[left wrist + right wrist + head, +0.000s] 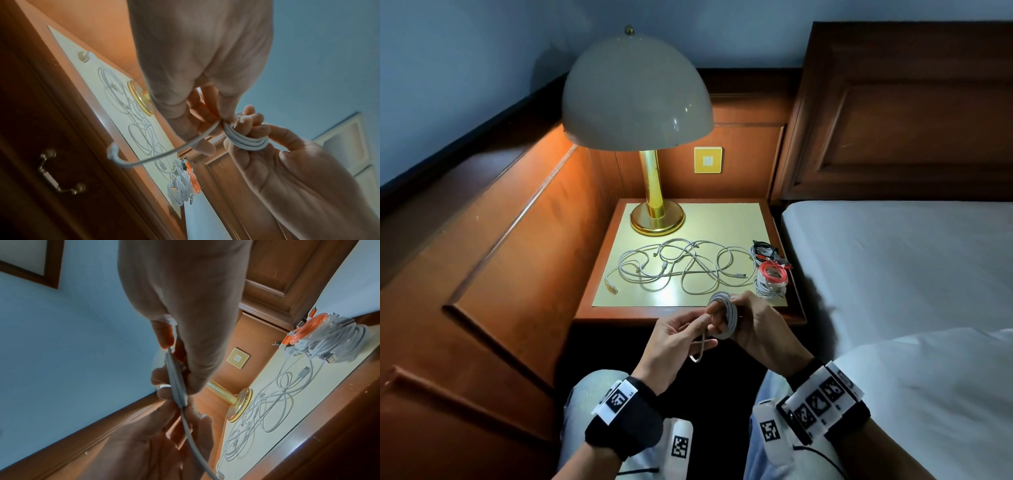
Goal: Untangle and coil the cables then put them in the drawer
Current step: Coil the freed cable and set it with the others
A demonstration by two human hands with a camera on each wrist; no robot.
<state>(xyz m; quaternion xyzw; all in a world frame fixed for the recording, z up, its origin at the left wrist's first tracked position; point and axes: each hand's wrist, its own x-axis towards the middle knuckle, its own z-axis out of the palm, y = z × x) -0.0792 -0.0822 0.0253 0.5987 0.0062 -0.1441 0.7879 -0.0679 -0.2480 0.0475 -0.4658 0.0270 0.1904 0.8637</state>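
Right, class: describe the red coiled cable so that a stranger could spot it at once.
Start at the gold-stemmed dome lamp on the wooden bedside table. Look to the table's front right corner beside the white bed. The red coiled cable lies on the white cable bundles, the only red coil there.

table (pixel 774 260): small wooden nightstand with a pale yellow top, jammed between the wall panel and the bed
lamp (pixel 656 221): brass base sits on the back left corner
loose cables (pixel 681 267): white tangle sprawled over the middle
coiled cables (pixel 770 274): white and red bundles piled at the right edge, a black one just behind
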